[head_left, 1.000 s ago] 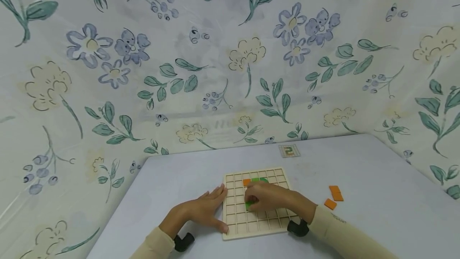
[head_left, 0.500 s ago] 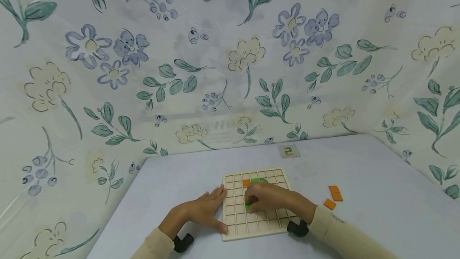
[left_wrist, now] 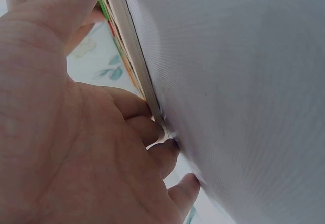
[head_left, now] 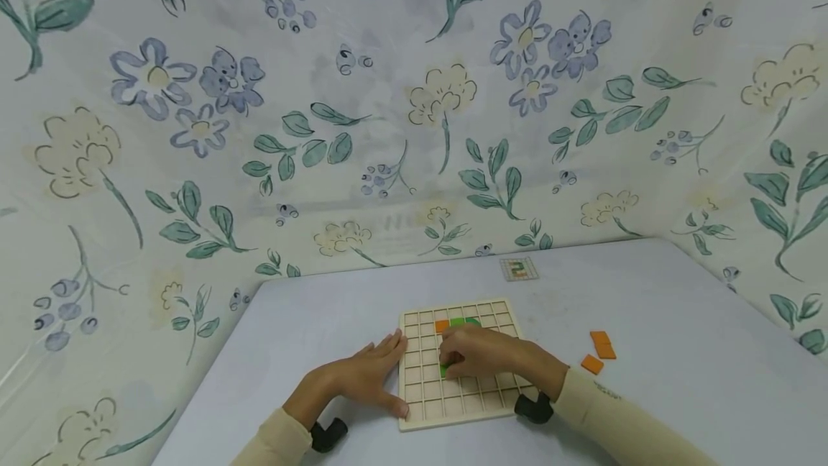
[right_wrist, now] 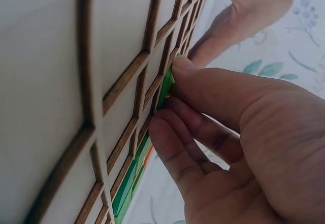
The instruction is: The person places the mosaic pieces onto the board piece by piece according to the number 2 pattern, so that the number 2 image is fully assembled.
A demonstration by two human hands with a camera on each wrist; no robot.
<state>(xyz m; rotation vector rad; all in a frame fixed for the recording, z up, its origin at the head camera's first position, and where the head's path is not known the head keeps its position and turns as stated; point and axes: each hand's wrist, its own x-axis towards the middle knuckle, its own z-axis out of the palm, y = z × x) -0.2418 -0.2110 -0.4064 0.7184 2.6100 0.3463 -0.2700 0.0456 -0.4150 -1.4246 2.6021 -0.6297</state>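
Observation:
A pale wooden grid board [head_left: 420,408] lies flat on the table. My left hand [head_left: 364,380] rests against its left edge, fingers extended and thumb at the lower corner. Over the middle of the board, my right hand [head_left: 481,354] has its fingers bent and pinches a green tile [right_wrist: 166,88], which sits at the grid with the thumb tip on it. Farther up the board are an orange tile [head_left: 442,326], a light green tile [head_left: 457,322] and a darker green piece [head_left: 474,322]. The right hand covers the cells between.
Several loose orange tiles [head_left: 603,344] lie on the table to the right of the board. Behind the board is a small square card [head_left: 519,269] with a coloured grid pattern. A floral curtain [head_left: 388,128] rises behind the white table [head_left: 323,315].
Both hands and the board keep their places; the head view has shifted only slightly.

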